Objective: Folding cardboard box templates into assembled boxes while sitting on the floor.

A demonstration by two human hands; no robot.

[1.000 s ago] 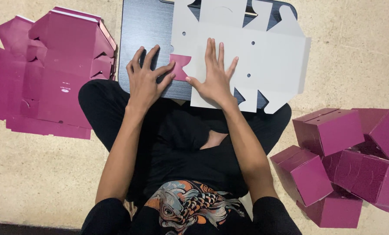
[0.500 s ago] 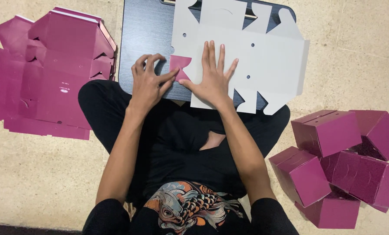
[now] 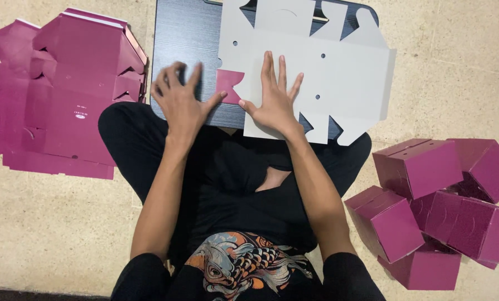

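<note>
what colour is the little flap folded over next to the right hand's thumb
Magenta, against the blank's white upper side; the flap shows best in the head view.

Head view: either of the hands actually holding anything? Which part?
Nothing is gripped. The right hand presses flat on the white die-cut box blank, near its lower left edge. The left hand is spread beside the folded magenta flap; contact unclear.

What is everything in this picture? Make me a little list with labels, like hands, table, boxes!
Left hand: fingers curled, at a magenta flap of the cardboard sheet
Right hand: flat, fingers spread, pressing on the sheet
Cardboard sheet: unfolded box cutout, white side up, with small holes
Board: dark, under the sheet, on the person's lap
Flat stack: magenta unfolded cutouts, on the floor by the left arm
Folded boxes: magenta pile, on the floor by the right arm
</note>
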